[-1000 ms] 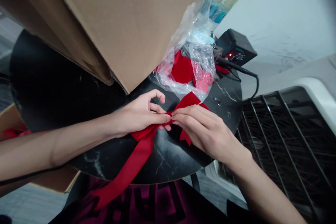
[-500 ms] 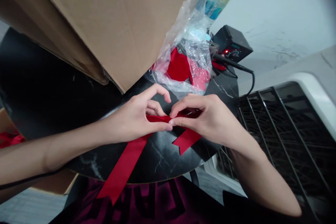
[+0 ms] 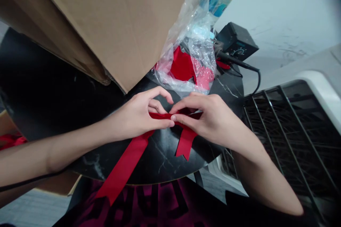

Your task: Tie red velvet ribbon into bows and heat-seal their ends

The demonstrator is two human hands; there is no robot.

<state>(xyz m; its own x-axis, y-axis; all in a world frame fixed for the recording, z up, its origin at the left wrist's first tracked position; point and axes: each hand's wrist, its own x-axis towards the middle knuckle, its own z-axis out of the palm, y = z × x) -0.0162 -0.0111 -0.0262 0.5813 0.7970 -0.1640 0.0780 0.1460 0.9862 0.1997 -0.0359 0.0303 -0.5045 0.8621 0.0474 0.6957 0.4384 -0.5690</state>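
Black marble tabletop [image 3: 50, 78] here, round, with a big cardboard box [image 3: 106, 17] leaning in over the far side, a clear plastic bag [image 3: 202, 55] with red fabric [image 3: 182, 65] inside it just past the fingers, and a black control box with a dial [image 3: 237, 41] off beyond that. A metal grille [image 3: 290, 138] sits past the right hand.

So the bit that matters: the red ribbon [image 3: 160, 115] runs pretty much sideways across the fingers, its band stretched between the two hands right at the middle of the table. Fingertips from both sides come together on it, basically touching at the center, so it looks pinched from both ends, though the fingers hide part of it. The left hand [image 3: 135, 115] has its index curled up in a loop above the band, and the right hand [image 3: 210, 122] lies over the other end.

Below the fingers, the long tail [image 3: 124, 170] angles down and left, closer to the left hand, reaching toward the dark shirt [image 3: 144, 202]. The short notched tail [image 3: 185, 144] drops straight down from under the right hand.
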